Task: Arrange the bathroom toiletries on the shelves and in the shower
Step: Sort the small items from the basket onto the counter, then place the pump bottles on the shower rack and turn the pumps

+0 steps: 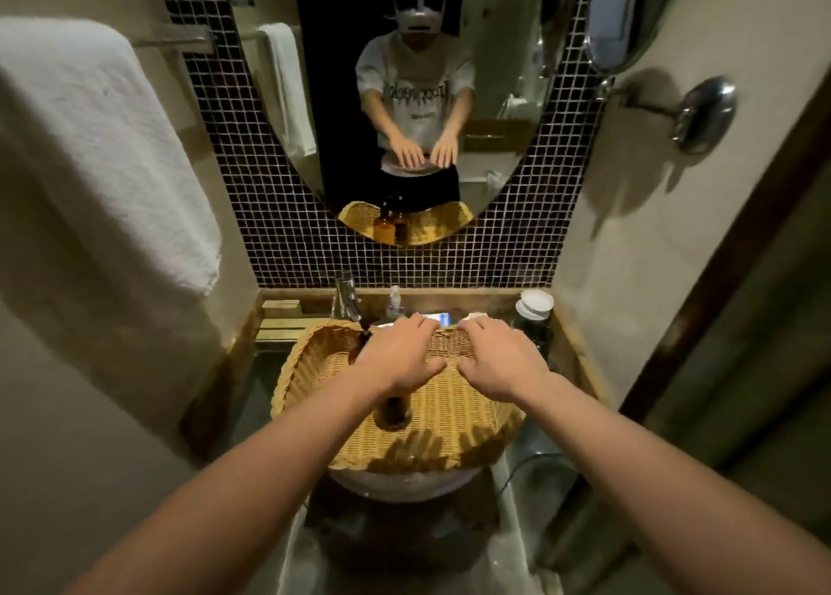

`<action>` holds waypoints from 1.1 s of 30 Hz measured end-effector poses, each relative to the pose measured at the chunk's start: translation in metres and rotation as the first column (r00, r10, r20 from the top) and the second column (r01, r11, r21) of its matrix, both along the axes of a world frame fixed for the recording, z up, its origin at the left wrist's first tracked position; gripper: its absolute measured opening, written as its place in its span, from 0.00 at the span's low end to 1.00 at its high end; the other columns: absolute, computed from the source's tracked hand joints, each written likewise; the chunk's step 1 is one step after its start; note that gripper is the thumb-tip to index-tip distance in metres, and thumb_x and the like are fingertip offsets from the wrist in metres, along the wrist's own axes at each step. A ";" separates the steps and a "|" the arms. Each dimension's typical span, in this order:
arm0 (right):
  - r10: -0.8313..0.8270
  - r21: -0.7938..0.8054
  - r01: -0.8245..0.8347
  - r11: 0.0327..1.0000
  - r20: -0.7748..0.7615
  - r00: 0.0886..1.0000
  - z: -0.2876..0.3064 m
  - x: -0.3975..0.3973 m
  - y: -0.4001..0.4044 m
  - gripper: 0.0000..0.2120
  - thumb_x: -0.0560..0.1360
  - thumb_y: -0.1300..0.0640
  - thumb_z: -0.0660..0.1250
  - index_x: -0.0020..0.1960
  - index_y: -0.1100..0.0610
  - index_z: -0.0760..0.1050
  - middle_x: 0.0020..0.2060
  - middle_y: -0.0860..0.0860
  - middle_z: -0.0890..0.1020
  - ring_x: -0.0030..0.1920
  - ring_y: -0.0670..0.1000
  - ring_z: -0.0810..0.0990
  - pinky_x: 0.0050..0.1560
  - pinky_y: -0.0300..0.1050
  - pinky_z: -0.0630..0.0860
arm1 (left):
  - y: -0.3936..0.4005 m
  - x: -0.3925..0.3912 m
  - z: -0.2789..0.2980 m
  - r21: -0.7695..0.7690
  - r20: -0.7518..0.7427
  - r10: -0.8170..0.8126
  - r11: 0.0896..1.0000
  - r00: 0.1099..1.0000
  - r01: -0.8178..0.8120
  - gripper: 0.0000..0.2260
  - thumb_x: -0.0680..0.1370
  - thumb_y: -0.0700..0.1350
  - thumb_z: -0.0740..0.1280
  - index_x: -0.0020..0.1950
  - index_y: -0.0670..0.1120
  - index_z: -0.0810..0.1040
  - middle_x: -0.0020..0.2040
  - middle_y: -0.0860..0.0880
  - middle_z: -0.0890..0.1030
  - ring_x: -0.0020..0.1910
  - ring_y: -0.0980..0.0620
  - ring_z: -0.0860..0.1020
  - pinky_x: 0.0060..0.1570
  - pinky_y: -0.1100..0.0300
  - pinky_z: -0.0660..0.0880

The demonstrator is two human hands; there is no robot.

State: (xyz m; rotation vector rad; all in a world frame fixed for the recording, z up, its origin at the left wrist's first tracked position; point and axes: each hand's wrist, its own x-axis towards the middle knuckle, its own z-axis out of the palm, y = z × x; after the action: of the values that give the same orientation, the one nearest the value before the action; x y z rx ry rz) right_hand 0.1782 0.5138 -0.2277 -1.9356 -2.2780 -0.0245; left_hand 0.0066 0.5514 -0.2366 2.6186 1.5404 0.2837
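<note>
Nearest in view, two bare forearms reach forward over a round white basin (404, 486), on which a woven wicker basket (449, 423) sits, overhanging the rim on the left and right. The basket looks only perched there, not seated, so a push or an uneven lift could tip it off the bowl.

Inside the basket, near its left middle, lies a dark amber bottle (392, 410), mostly hidden under the left wrist; a dark pump or nozzle shows beyond it by the far left wall. Whether there is one bottle or two cannot be told directly, though the mirror's reflection suggests two standing close together.

The left hand (398, 356) and right hand (497, 360) hover palm-down side by side over the far half of the basket, fingers spread and slightly curled, holding nothing. Their fingertips reach about to the far rim; whether they touch it cannot be told.

Past the basket, the wooden counter (449, 299) is crowded: a chrome tap (346, 297) at far left, a small clear spray bottle (395, 302), a blue-edged object just beyond the left fingertips, and a white-lidded jar (534, 306) at far right. A hand sweeping back over the rim could knock the spray bottle or the jar over.

Farthest, an oval mirror (517, 153) hangs on dark mosaic tile, with a white towel (90, 153) on the left wall.
</note>
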 end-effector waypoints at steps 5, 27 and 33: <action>-0.211 -0.009 0.211 0.978 -0.072 0.975 0.017 0.037 -0.072 0.28 0.73 0.41 0.64 0.71 0.49 0.68 0.66 0.50 0.75 0.63 0.55 0.75 0.62 0.56 0.74 | -0.037 0.046 0.008 0.045 0.064 -0.183 0.983 0.981 0.180 0.26 0.76 0.60 0.65 0.71 0.51 0.68 0.67 0.49 0.74 0.63 0.48 0.74 0.57 0.51 0.75; -0.682 0.014 0.784 0.621 -0.484 0.549 -0.001 0.273 -0.313 0.26 0.74 0.60 0.70 0.71 0.60 0.69 0.64 0.58 0.74 0.63 0.59 0.74 0.64 0.49 0.69 | -0.219 0.338 -0.004 -0.130 0.299 -0.556 0.781 0.776 0.610 0.27 0.79 0.51 0.65 0.76 0.45 0.64 0.70 0.43 0.73 0.68 0.44 0.71 0.66 0.55 0.66; -0.635 0.009 0.816 0.578 -0.622 0.457 -0.017 0.281 -0.270 0.25 0.73 0.64 0.66 0.69 0.56 0.71 0.61 0.56 0.76 0.55 0.57 0.79 0.59 0.50 0.74 | -0.203 0.371 -0.019 -0.138 0.397 -0.554 0.752 0.732 0.644 0.16 0.78 0.48 0.63 0.66 0.47 0.71 0.58 0.44 0.79 0.57 0.44 0.77 0.54 0.49 0.75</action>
State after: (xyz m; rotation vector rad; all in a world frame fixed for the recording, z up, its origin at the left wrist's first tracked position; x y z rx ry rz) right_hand 0.4589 0.2437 -0.2445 -2.1967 -0.8555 0.0768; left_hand 0.3774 0.3488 -0.2556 2.5095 0.5125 0.3964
